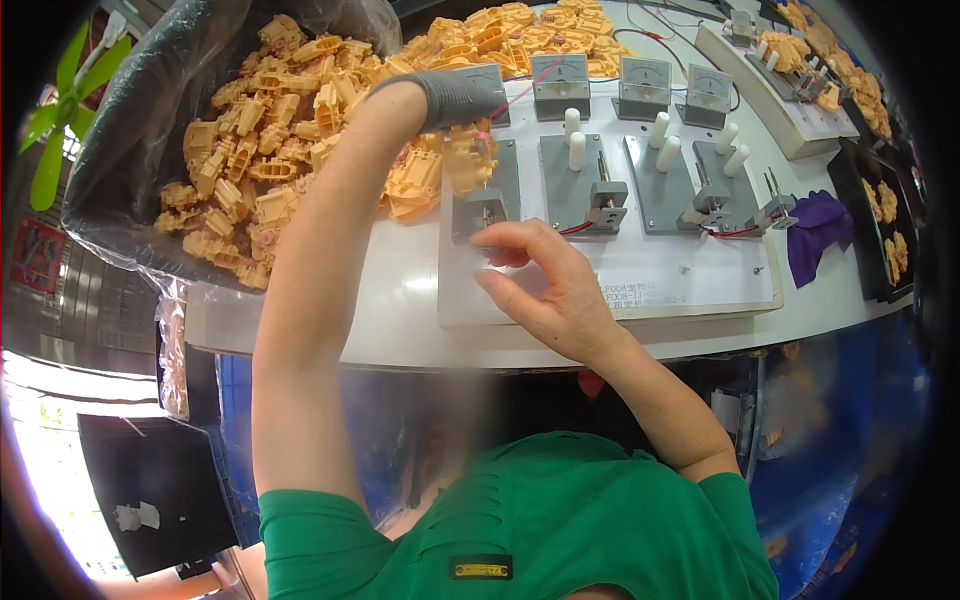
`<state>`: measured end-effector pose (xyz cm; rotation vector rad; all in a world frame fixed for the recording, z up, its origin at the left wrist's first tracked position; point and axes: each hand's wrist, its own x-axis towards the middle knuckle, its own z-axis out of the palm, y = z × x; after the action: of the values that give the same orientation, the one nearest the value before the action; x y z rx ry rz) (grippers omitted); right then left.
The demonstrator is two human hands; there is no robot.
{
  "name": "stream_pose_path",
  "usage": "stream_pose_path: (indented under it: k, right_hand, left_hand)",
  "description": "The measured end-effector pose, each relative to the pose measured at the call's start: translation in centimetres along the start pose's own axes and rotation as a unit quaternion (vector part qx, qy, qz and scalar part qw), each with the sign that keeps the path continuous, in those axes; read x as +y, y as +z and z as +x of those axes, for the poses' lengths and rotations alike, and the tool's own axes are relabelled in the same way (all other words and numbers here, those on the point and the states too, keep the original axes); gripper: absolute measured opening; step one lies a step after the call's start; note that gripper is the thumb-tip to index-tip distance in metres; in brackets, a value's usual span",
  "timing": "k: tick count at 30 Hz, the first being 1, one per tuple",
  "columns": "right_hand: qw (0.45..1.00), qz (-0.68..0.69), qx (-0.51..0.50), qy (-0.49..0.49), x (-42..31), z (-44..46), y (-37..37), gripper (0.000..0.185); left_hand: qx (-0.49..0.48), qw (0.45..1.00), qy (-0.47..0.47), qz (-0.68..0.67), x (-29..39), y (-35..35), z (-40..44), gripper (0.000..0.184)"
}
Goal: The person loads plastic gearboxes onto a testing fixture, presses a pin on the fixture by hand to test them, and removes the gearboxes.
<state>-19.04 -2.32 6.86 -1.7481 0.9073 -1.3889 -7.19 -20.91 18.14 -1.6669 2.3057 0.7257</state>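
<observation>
My left hand (pixel 465 98), in a grey glove, reaches over the leftmost test fixture. Below it is a yellow plastic part (pixel 470 158), blurred, which it appears to grip; the fingertips are hard to make out. My right hand (pixel 545 285) is bare and hovers at the front of that fixture's small metal clamp block (pixel 486 212). Its thumb and index finger are apart with nothing between them; the other fingers curl behind. To the right stand more grey fixtures (pixel 565 205) with white pegs (pixel 576 150), and analog meters (pixel 560 82) line the back.
A plastic-lined bin of yellow parts (pixel 135 190) is at the left, with more parts (pixel 520 35) heaped behind. Right of the board (pixel 690 295) lie a purple cloth (pixel 820 235) and a black tray (pixel 868 270). Wires run behind the meters.
</observation>
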Motion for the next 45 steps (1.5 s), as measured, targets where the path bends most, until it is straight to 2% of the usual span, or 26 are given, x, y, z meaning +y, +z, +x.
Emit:
stream_pose_path:
  k: [2, 6, 7, 8, 9, 10, 11, 13, 14, 16, 17, 19, 20, 21, 22, 24, 26, 30, 32, 34, 39, 41, 42, 44, 45]
  right_hand:
    - [1.000, 0.002, -0.001, -0.005, 0.0, 0.1, 0.0, 0.029]
    - [1.000, 0.000, 0.006, -0.003, 0.0, 0.0, 0.1, 0.030]
    - [1.000, -0.002, 0.011, -0.001, 0.0, 0.0, 0.2, 0.029]
    - [1.000, -0.001, 0.011, -0.005, -0.1, 0.0, 0.3, 0.029]
    - [1.000, -0.007, 0.005, -0.001, -0.2, 0.0, 0.2, 0.032]
    - [1.000, -0.015, -0.001, 0.006, -0.2, -0.1, 0.2, 0.034]
    - [1.000, -0.017, 0.000, 0.006, -0.1, -0.2, 0.4, 0.034]
    - [0.994, -0.043, 0.096, -0.019, 0.3, -0.2, 0.7, 0.039]
    - [0.994, -0.043, 0.097, -0.018, 0.4, -0.4, 0.6, 0.039]
    - [0.991, -0.052, 0.119, -0.042, 0.7, -0.7, 0.7, 0.041]
    - [0.991, -0.050, 0.120, -0.038, 0.8, -0.8, 0.7, 0.041]
    - [0.989, -0.060, 0.107, -0.082, 0.7, -0.7, 0.8, 0.033]
    - [0.990, -0.058, 0.103, -0.081, 0.9, -0.7, 0.9, 0.033]
    - [0.989, -0.072, 0.082, -0.098, 1.2, -0.6, 0.8, 0.027]
    - [0.987, -0.087, 0.062, -0.116, 1.3, -0.6, 0.8, 0.022]
    - [0.989, -0.095, 0.049, -0.101, 0.8, -0.7, 1.0, 0.018]
    - [0.990, -0.105, 0.038, -0.085, 0.5, -0.6, 1.1, 0.014]
    - [0.988, -0.115, 0.033, -0.101, 0.8, -0.6, 1.3, 0.015]
    - [0.988, -0.109, 0.039, -0.107, 0.7, -0.6, 1.2, 0.016]
    - [0.988, -0.070, 0.038, -0.131, 0.5, -0.7, 0.9, 0.017]
    - [0.979, -0.099, 0.072, -0.166, -1.0, -1.9, -1.7, 0.019]
    - [0.971, -0.133, 0.091, -0.178, -1.1, -2.3, -3.2, 0.020]
    - [0.967, -0.158, 0.121, -0.160, -1.0, -2.5, -3.9, 0.022]
    - [0.961, -0.184, 0.153, -0.140, -0.6, -2.7, -4.9, 0.025]
    - [0.960, -0.188, 0.177, -0.112, -0.2, -2.5, -5.1, 0.027]
  left_hand:
    - [0.055, 0.991, 0.122, -0.006, -1.4, 0.9, 1.5, 0.042]
    - [0.111, 0.991, 0.061, -0.035, -4.1, 3.3, 3.9, 0.046]
    - [0.173, 0.977, 0.123, 0.014, -6.8, 5.0, 7.1, 0.048]
    - [0.234, 0.952, 0.184, 0.066, -6.4, 5.1, 6.4, 0.050]
    - [0.207, 0.960, 0.165, 0.096, -6.2, 4.9, 5.4, 0.062]
    - [0.209, 0.959, 0.167, 0.097, -5.4, 4.6, 3.8, 0.062]
    - [0.238, 0.966, 0.105, 0.008, -5.0, 4.4, 2.6, 0.065]
    - [0.300, 0.942, 0.009, -0.147, -4.3, 4.2, 0.1, 0.065]
    - [0.299, 0.943, 0.009, -0.147, -4.8, 4.3, -1.3, 0.065]
    - [0.372, 0.904, 0.053, -0.203, -6.3, 4.7, -3.8, 0.059]
    - [0.368, 0.906, 0.051, -0.203, -6.9, 5.2, -4.5, 0.059]
    - [0.272, 0.953, -0.018, -0.132, -8.0, 6.3, -5.4, 0.059]
    - [0.272, 0.953, -0.022, -0.134, -8.9, 7.5, -5.2, 0.059]
    - [0.330, 0.943, 0.012, 0.031, -10.0, 9.1, -4.5, 0.058]
    - [0.378, 0.904, 0.047, 0.195, -10.8, 10.5, -3.7, 0.059]
    - [0.382, 0.909, 0.015, 0.168, -10.4, 11.5, -3.0, 0.061]
    - [0.398, 0.890, 0.024, 0.223, -9.6, 11.7, -2.9, 0.056]
    - [0.404, 0.903, 0.026, 0.141, -10.5, 11.8, -1.8, 0.048]
    - [0.423, 0.899, 0.065, 0.098, -11.1, 12.0, -1.7, 0.043]
    - [0.431, 0.893, 0.080, 0.106, -11.1, 12.3, -1.7, 0.041]
    - [0.422, 0.889, 0.103, 0.147, -11.8, 12.7, -1.3, 0.044]
    - [0.508, 0.840, 0.163, 0.103, -12.7, 12.5, -1.4, 0.048]
    - [0.508, 0.840, 0.164, 0.102, -13.2, 12.4, -1.5, 0.048]
    - [0.558, 0.800, 0.219, -0.042, -13.4, 11.8, -2.2, 0.048]
    - [0.583, 0.773, 0.212, -0.129, -13.2, 11.8, -2.4, 0.042]
